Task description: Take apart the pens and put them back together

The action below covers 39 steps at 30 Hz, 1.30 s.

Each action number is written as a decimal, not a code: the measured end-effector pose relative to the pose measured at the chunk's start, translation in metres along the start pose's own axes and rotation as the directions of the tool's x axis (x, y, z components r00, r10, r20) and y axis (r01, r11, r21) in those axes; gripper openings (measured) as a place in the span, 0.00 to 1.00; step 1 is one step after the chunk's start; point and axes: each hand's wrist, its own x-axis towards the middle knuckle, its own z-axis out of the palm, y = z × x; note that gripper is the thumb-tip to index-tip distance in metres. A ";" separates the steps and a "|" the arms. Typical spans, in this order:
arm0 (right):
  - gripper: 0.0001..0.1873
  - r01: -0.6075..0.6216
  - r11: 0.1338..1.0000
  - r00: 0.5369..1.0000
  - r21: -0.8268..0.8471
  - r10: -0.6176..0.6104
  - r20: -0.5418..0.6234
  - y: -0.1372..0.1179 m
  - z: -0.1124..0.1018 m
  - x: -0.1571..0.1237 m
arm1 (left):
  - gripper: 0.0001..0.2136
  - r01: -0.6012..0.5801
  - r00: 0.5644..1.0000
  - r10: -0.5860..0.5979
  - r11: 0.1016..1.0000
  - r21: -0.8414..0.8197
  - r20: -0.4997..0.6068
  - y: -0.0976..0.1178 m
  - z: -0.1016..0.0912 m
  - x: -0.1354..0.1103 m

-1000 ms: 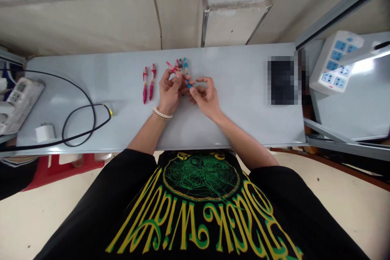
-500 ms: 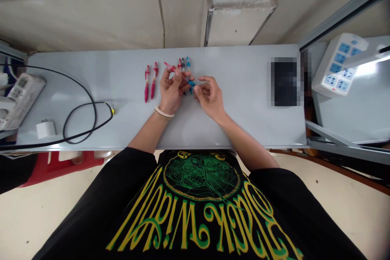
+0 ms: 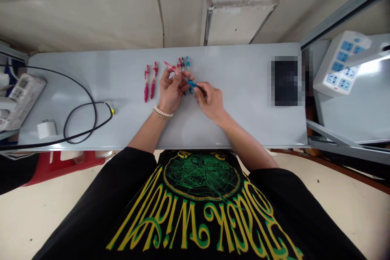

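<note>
My left hand (image 3: 170, 89) is closed around a pink pen piece (image 3: 169, 66) that sticks up to the left above its fingers. My right hand (image 3: 210, 99) pinches a small blue pen part (image 3: 192, 84), held against the left hand's fingertips over the grey table (image 3: 243, 101). Just beyond the hands, a few short pens (image 3: 183, 63), red, dark and blue, lie side by side. Two pink pens (image 3: 150, 81) lie parallel to the left of my left hand. A bead bracelet circles my left wrist.
A black cable (image 3: 79, 118) loops across the table's left part beside a white charger (image 3: 46, 128). A power strip (image 3: 18, 95) sits at the far left, another (image 3: 341, 65) on the right bench. A dark blurred rectangle (image 3: 288, 81) lies at the right.
My right hand's fingers have curled in from spread to a pinch on the blue part, bringing it closer to my left hand. The left hand has hardly moved.
</note>
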 end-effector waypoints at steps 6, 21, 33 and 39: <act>0.34 0.016 0.999 0.996 -0.033 -0.018 -0.089 -0.001 0.000 0.000 | 0.16 0.028 0.998 -0.025 0.998 0.061 -0.059 0.006 0.005 -0.003; 0.33 -0.021 1.000 0.999 -0.018 0.020 -0.045 -0.004 -0.007 0.002 | 0.19 -0.040 0.999 0.042 0.994 0.103 -0.009 -0.001 0.000 -0.001; 0.34 -0.117 0.986 0.993 0.121 0.117 0.006 -0.003 -0.008 0.003 | 0.22 -0.048 0.999 0.045 0.993 0.112 0.030 0.006 0.003 -0.003; 0.38 -0.171 0.956 0.985 0.237 0.168 0.034 -0.004 -0.008 0.006 | 0.18 -0.041 0.998 0.037 0.993 0.113 0.041 0.006 0.000 -0.002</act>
